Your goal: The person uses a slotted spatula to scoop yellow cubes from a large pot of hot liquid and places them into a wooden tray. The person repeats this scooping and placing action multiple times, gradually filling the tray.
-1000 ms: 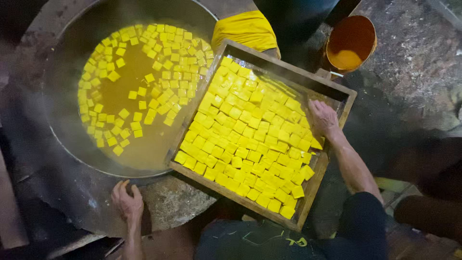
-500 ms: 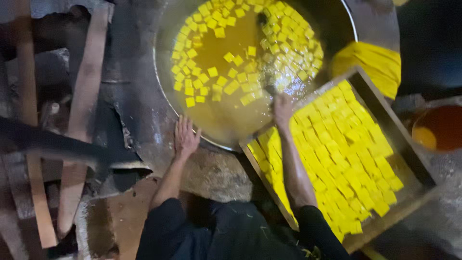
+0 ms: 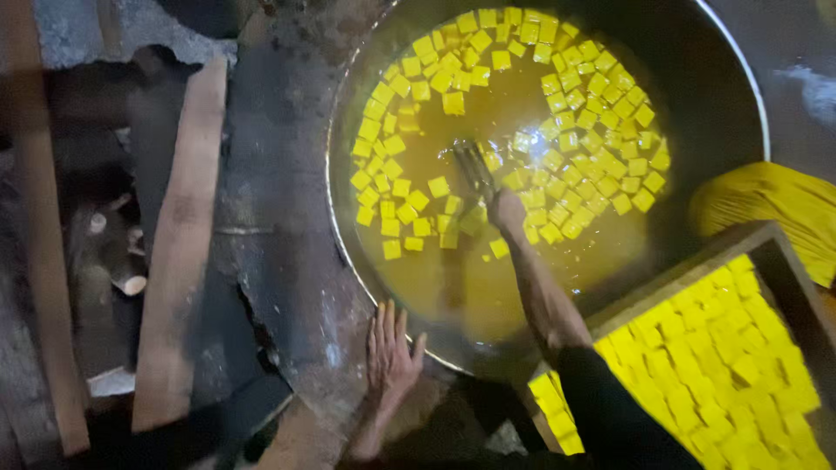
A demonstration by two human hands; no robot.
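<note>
Over the pan: my right hand [image 3: 505,209] reaches out across the wide metal pan [image 3: 749,96], down at the surface of the yellow liquid [image 3: 488,278].
Right fingers: closed around a dark, fork-like tool [image 3: 475,170] whose tines point away from me among the floating yellow cubes [image 3: 557,87]; the grip is at the near end, so the hand sits just above the liquid, though the picture is too blurred to tell whether it touches.
Left hand: my left hand [image 3: 389,352] lies flat, fingers spread and holding nothing, on the rough stone surround [image 3: 287,261] just outside the pan's rim, taking my weight as I lean forward.
Cubes: most crowd the far and side edges of the pan, with open liquid near me.
Tray: a wooden tray [image 3: 766,239] packed with yellow cubes [image 3: 723,365] sits at my right, its corner touching the pan's edge, close enough to reach from one to the other.
Other things: yellow cloth [image 3: 775,204] beyond the tray; wooden planks [image 3: 178,252] at my left.
Since half a second ago: my right hand was by the tray's corner at the pan's rim; now it is well out over the liquid. The left hand stays braced on the stone. My view sits closer on the pan.
</note>
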